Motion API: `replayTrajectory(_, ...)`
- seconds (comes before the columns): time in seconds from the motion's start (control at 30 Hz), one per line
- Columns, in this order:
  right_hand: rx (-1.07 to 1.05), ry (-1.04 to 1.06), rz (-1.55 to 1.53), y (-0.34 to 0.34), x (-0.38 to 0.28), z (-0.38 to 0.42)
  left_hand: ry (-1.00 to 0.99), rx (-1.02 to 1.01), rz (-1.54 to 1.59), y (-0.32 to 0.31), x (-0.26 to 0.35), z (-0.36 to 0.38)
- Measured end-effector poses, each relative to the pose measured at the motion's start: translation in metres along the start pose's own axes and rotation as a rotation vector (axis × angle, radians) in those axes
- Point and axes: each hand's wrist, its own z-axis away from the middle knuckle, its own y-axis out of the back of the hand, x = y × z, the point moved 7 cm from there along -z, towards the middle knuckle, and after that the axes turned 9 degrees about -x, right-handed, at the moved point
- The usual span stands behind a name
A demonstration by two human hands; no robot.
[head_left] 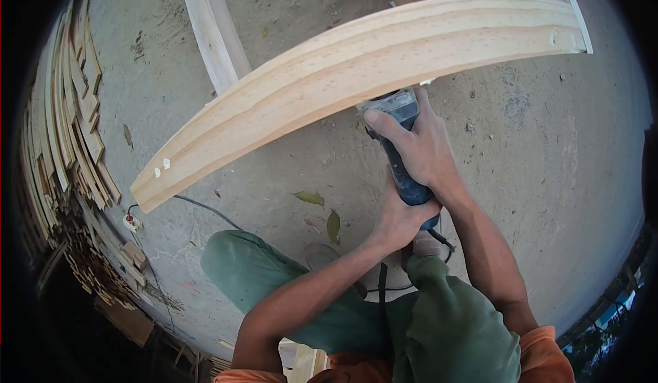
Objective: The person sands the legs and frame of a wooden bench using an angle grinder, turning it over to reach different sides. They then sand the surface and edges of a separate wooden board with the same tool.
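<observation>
A corded blue angle grinder (406, 167), its grey head dusty, is held in both hands. My right hand (425, 136) wraps its front end, with the thumb across the top. My left hand (401, 218) grips the rear of its body, near the cord. The grinder's head meets the near edge of a long pale wooden board (356, 67) and is partly hidden there, so its disc does not show. Wood grain runs along the board, and small white patches (166, 164) mark its left end.
Another pale timber (214, 33) extends away behind the board. Stacked wood strips (72, 109) lie at the left. A power cord (205, 206) crosses the concrete floor (534, 163) to a socket (132, 222). Leaves (333, 226) lie close to my green-trousered legs (260, 273).
</observation>
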Motion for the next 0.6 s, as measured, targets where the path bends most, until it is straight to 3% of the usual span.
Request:
replayTrajectory(0.27, -0.023, -0.011, 0.009, -0.002, -0.002, -0.004, 0.127, -0.061, 0.026, 0.009, -0.002, 0.001)
replayTrajectory(0.3, -0.009, -0.013, -0.010, 0.004, 0.002, -0.004, 0.019, 0.027, -0.158, 0.008, 0.010, 0.001)
replayTrajectory(0.4, 0.019, -0.001, -0.016, 0.010, 0.006, -0.002, -0.041, 0.040, -0.148, 0.001, 0.009, -0.002)
replayTrajectory(0.53, 0.026, -0.036, 0.069, 0.015, 0.005, 0.002, 0.091, -0.094, -0.025, -0.001, 0.003, -0.007)
replayTrajectory(0.6, 0.044, -0.049, -0.075, 0.024, 0.001, -0.003, 0.085, -0.076, -0.062, -0.003, 0.010, -0.014)
